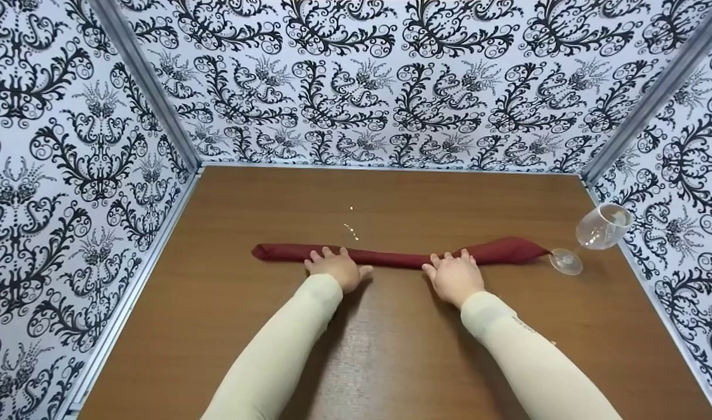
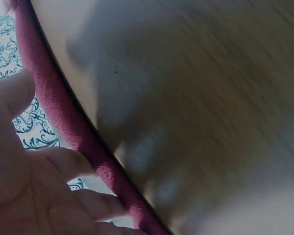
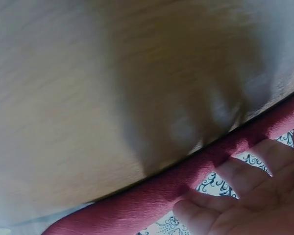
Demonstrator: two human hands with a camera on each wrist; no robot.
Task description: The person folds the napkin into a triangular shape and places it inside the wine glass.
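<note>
A rolled red cloth (image 1: 390, 259) runs across the middle of the frame on a brown table (image 1: 181, 309), wider toward its right end. The left hand (image 1: 335, 273) and right hand (image 1: 456, 280) rest fingers on it, left and right of centre. At right, a glass (image 1: 596, 231) stands by its tip. Patterned walls (image 1: 356, 87) fill the top.

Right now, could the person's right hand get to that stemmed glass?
Probably yes: the right hand touches the red cloth, the stemmed glass stands by the cloth's right end, and only that low end seems to lie between them.
</note>
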